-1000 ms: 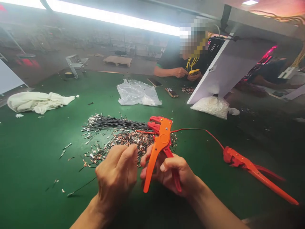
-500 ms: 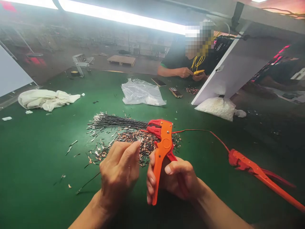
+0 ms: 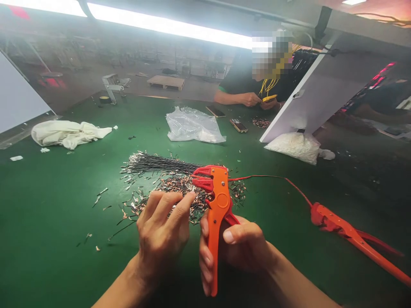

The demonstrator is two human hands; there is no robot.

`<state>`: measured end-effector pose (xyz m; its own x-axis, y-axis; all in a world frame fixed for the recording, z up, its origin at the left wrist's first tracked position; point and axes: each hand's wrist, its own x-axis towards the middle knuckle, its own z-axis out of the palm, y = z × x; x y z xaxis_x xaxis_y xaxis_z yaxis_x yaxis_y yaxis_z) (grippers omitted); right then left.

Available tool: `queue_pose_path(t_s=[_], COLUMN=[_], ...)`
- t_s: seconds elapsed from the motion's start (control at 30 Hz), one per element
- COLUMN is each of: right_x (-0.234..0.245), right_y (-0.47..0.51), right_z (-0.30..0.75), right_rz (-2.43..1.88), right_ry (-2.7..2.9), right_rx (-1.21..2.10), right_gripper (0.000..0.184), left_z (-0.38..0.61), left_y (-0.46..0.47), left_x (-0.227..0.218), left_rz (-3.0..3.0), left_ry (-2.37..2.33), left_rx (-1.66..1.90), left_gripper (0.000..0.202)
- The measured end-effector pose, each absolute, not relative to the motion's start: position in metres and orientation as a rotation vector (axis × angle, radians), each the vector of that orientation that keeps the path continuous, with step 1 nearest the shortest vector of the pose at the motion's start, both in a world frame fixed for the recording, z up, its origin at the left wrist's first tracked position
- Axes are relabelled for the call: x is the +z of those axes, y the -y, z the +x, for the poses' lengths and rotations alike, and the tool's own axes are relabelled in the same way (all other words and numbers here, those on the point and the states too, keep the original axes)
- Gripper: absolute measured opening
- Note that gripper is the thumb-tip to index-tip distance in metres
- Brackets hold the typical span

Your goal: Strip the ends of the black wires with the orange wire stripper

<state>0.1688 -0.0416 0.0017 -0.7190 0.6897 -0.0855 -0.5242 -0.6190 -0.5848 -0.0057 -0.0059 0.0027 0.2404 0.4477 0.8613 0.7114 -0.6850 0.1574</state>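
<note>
My right hand is closed round the handles of an orange wire stripper, its red jaws pointing left and up over a pile of cut wire bits. My left hand sits just left of the tool, fingers bunched and reaching toward the jaws; whatever it pinches is too small to make out. A bundle of thin black wires lies behind the pile on the green table.
A second orange stripper with a red wire lies to the right. Farther back are a clear plastic bag, a white cloth, two phones, a slanted white board and a bag of white parts. A seated person works across the table.
My right hand squeezed the stripper's handles together and turned the tool more upright. My left hand's fingers stretched closer to the jaws. The view shifted slightly left.
</note>
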Motion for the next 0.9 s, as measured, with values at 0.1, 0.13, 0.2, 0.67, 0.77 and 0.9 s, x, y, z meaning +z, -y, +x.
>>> queue_pose_path(t_s=[0.1, 0.13, 0.2, 0.67, 0.77, 0.9], right_x=[-0.006, -0.008, -0.012, -0.005, -0.005, -0.006], right_y=[0.042, 0.042, 0.041, 0.042, 0.043, 0.043], right_z=[0.167, 0.167, 0.166, 0.165, 0.165, 0.164], right_rz=[-0.352, -0.327, -0.28, -0.248, -0.214, -0.182], right_ry=[0.678, 0.672, 0.674, 0.659, 0.639, 0.603], right_rx=[2.303, 2.299, 2.304, 2.379, 2.391, 2.397], right_gripper=[0.027, 0.026, 0.027, 0.027, 0.025, 0.022], left_z=[-0.006, -0.006, -0.006, -0.001, 0.001, 0.003], left_y=[0.004, 0.004, 0.004, 0.009, 0.011, 0.013], left_x=[0.002, 0.002, 0.001, -0.005, -0.006, -0.005], left_rz=[-2.268, -2.279, -2.288, -2.426, -2.451, -2.475], left_ry=[1.011, 0.995, 1.005, 1.067, 1.079, 1.103], left_rx=[-1.476, -1.486, -1.513, -1.602, -1.593, -1.591], left_gripper=[0.033, 0.033, 0.033, 0.029, 0.028, 0.025])
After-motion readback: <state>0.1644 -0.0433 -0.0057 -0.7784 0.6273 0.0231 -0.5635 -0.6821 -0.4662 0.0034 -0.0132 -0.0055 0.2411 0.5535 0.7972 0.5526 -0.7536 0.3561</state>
